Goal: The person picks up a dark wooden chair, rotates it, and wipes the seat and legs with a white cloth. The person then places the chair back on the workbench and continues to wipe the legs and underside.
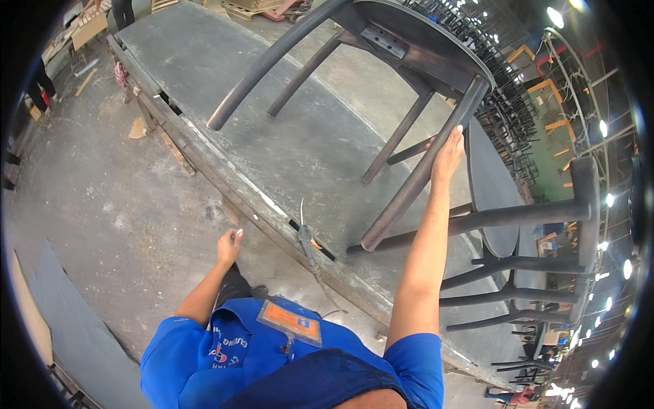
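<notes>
My right hand [448, 153] grips one leg of a dark wooden chair [402, 58], which is tilted over the long grey table so that its legs and the underside of its seat face me. A metal plate [385, 42] with holes shows under the seat. My left hand [230, 245] is low beside the table's near edge, away from the chair, its fingers curled; whether they hold anything small is hidden. Between my arms, a grey tool with a thin curved nozzle [306, 245] and a hose hangs at the table edge.
The long table [197, 61] runs from far left to near right, with slots in its edge. More dark chairs [538, 252] stand at the right, and many are stacked [490, 82] beyond. People [41, 85] and cardboard [88, 27] are at the far left. A grey sheet [75, 313] lies at the left.
</notes>
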Available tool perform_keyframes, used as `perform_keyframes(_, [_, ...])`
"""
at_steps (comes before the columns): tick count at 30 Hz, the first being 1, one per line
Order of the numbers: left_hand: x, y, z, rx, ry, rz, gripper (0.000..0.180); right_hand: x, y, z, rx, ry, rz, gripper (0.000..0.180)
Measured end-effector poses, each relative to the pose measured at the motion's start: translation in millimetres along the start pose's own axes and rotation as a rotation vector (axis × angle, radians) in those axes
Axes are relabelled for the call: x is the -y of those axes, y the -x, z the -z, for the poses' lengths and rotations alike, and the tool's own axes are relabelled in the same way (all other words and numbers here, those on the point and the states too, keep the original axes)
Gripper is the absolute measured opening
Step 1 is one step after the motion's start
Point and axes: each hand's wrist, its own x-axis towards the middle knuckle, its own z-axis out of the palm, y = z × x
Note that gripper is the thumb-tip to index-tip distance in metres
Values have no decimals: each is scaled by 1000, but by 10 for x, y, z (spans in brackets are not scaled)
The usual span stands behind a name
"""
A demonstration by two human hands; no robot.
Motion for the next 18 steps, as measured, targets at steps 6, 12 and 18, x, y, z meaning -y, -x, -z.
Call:
perform_keyframes(6, [-190, 250, 34, 22, 118, -73, 23, 30, 54, -25, -25, 40, 7, 50])
perform_keyframes(12, [-1563, -334, 536, -268, 110, -618, 17, 67, 324, -40, -52, 6, 25, 45])
perform_keyframes(18, [-2773, -1276, 1299, -567, -255, -1006, 17, 43, 582, -2, -51, 10, 49, 44])
